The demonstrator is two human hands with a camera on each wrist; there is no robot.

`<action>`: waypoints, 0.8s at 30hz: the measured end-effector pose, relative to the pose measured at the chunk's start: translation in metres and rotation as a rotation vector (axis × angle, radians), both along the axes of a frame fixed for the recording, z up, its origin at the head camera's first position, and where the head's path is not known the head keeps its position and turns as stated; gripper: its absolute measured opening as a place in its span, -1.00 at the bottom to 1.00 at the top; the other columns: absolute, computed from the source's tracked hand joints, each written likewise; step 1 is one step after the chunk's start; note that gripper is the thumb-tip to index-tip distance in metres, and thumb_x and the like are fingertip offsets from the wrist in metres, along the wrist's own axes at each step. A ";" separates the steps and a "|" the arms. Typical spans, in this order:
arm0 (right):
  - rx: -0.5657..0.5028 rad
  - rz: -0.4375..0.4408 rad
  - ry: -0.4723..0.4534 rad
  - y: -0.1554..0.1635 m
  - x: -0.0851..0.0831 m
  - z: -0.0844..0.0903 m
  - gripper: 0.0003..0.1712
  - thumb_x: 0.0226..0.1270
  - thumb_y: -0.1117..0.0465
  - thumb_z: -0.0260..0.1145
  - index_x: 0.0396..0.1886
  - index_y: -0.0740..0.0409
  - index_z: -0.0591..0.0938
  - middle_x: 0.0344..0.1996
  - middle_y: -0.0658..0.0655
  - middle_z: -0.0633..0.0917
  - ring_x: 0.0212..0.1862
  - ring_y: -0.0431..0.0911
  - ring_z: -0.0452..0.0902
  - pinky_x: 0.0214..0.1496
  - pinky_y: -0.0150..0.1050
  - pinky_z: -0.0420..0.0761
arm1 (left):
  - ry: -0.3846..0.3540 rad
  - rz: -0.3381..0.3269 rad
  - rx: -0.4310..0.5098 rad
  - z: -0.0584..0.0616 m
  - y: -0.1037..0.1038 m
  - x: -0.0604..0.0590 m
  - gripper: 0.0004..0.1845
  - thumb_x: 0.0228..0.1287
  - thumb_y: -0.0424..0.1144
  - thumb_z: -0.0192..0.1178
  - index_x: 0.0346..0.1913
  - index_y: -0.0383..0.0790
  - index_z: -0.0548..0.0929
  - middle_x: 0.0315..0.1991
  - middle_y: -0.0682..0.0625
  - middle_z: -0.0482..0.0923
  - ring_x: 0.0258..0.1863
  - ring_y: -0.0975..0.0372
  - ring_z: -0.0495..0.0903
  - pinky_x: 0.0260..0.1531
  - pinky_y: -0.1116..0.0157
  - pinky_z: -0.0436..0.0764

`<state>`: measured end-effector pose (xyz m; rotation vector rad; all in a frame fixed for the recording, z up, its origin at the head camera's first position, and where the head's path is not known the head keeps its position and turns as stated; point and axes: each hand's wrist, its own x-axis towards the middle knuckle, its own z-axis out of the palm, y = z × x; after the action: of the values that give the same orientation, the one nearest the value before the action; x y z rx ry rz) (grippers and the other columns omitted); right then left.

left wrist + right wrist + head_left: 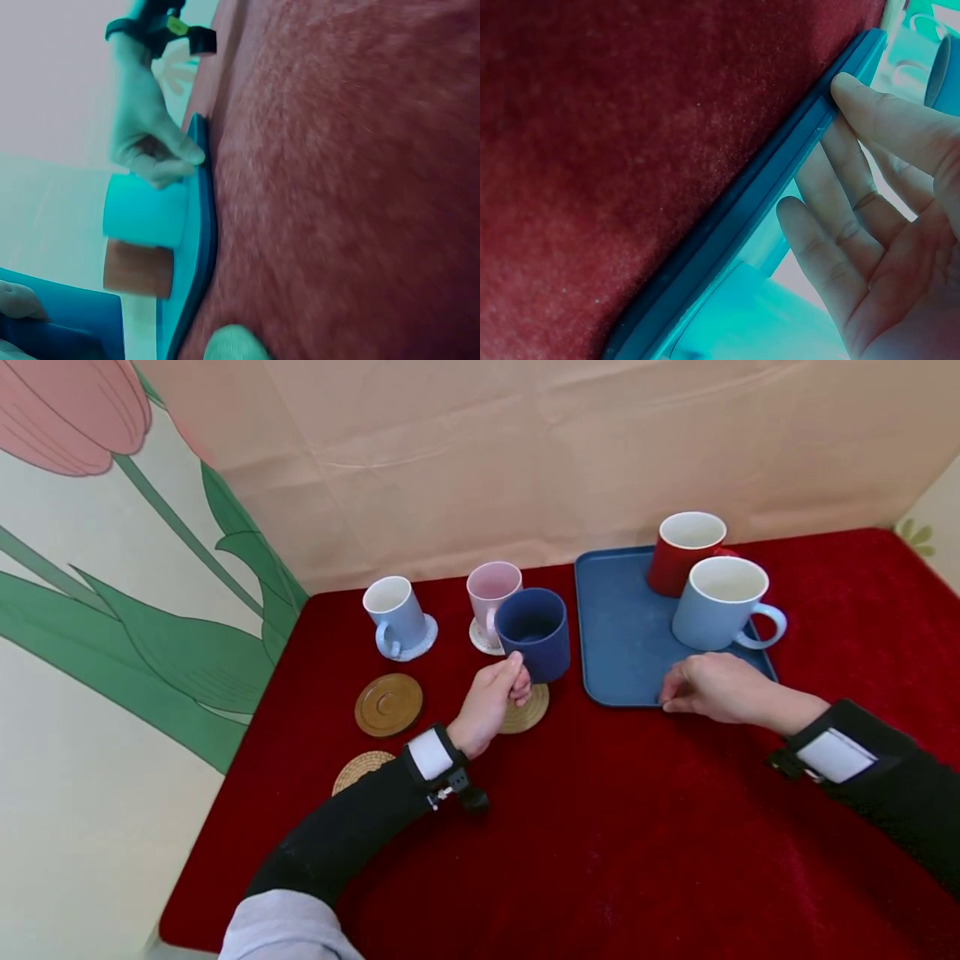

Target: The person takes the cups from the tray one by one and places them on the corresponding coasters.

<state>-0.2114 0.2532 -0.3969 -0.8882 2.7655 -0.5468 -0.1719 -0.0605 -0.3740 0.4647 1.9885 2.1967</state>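
My left hand grips a dark blue mug by its handle side, the mug's opening facing up. Below it, a round woven coaster shows in part. A blue rectangular tray lies to the right, bearing a large light blue mug and a red mug. At the tray's front edge, my right hand pinches the rim; the right wrist view has its thumb against the outer side of the tray. The dark blue mug is cut off in the left wrist view.
Behind stand a small light blue mug and a pink mug, each on a white coaster. A brown wooden coaster and another woven coaster lie left. Red cloth covers the table, against a draped back wall.
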 end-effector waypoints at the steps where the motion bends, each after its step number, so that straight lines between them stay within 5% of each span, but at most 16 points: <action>1: -0.001 0.000 0.001 0.001 0.000 0.000 -0.86 0.12 0.28 0.49 -0.46 -0.07 0.72 -0.53 -0.18 0.61 -0.48 -0.23 0.42 -0.37 -0.24 0.51 | 0.002 0.001 0.000 0.000 -0.005 0.002 -0.57 0.59 -0.25 -0.24 -0.56 -0.27 0.27 -0.59 -0.02 0.18 -0.57 0.21 0.24 -0.45 0.33 0.25; 24: -0.009 -0.007 0.000 0.003 0.002 -0.002 -0.86 0.14 0.28 0.48 -0.45 -0.09 0.72 -0.51 -0.17 0.64 -0.44 -0.24 0.46 -0.30 -0.19 0.54 | 0.022 0.157 0.045 0.003 -0.086 0.034 -0.57 0.60 -0.28 -0.29 -0.55 -0.27 0.25 -0.59 -0.02 0.14 -0.57 0.23 0.18 -0.46 0.37 0.22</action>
<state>-0.2095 0.2561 -0.3988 -0.8812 2.7690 -0.5605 -0.1384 -0.1463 -0.3714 0.3507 2.0551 2.3420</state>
